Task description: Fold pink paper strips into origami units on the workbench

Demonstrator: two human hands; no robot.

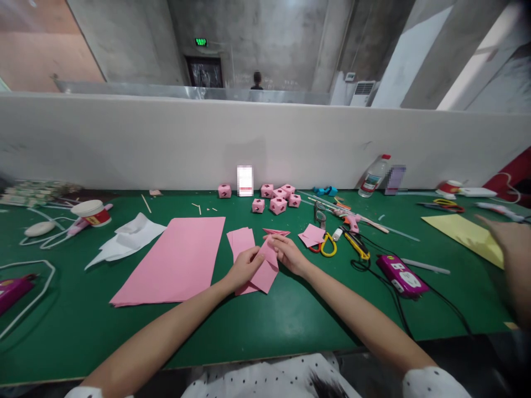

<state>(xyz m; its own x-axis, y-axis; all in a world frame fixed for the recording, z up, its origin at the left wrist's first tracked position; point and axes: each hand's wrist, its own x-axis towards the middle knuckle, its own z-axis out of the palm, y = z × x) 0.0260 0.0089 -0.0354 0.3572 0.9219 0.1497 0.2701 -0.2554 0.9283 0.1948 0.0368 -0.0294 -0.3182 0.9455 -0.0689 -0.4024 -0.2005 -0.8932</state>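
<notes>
A partly folded piece of pink paper (pixel 267 271) is held between my two hands above the green table. My left hand (pixel 245 269) pinches its left side, while my right hand (pixel 288 254) grips its upper right edge. Under and behind it lie pink paper strips (pixel 240 237). Just beyond my fingers is a folded pink paper piece (pixel 277 232). Small pink paper squares (pixel 312 235) rest to the right of my right hand. Several folded pink paper cubes (pixel 278 205) with dark openings stand farther back.
A stack of large pink sheets (pixel 178 260) and crumpled white paper (pixel 128 237) lie left. Right are yellow-handled scissors (pixel 329 245), a utility knife (pixel 357 246), a pink glue gun (pixel 352 222) and a purple power strip (pixel 402 275) with cables. Another person's arm (pixel 512 260) reaches in near yellow paper (pixel 467 237).
</notes>
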